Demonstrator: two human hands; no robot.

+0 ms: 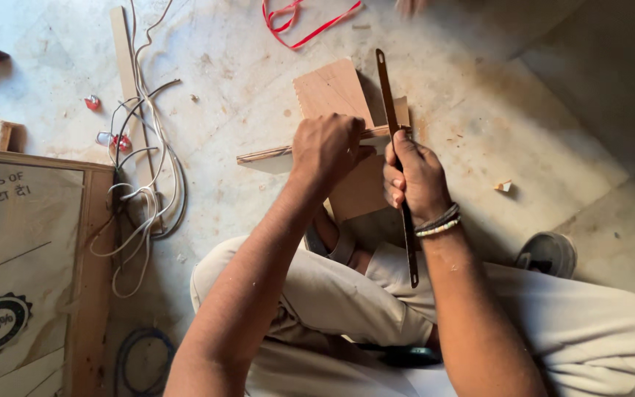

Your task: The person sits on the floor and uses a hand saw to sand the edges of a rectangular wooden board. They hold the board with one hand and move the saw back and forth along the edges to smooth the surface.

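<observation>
Bare forearms, beaded bracelets (439,221) on right wrist, beige trousers (347,294), grey shoe (549,254).

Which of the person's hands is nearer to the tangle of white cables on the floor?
Left. The left hand presses on the thin wood strip, whose end points toward the white cables. The right hand, gripping the saw blade, lies farther away.

It looks like an informal carpentry worksite on a dusty stone floor (523,125), with plywood offcuts (336,92), a printed plywood sheet (16,272), loose cables (145,184) and wood chips (503,186).
</observation>
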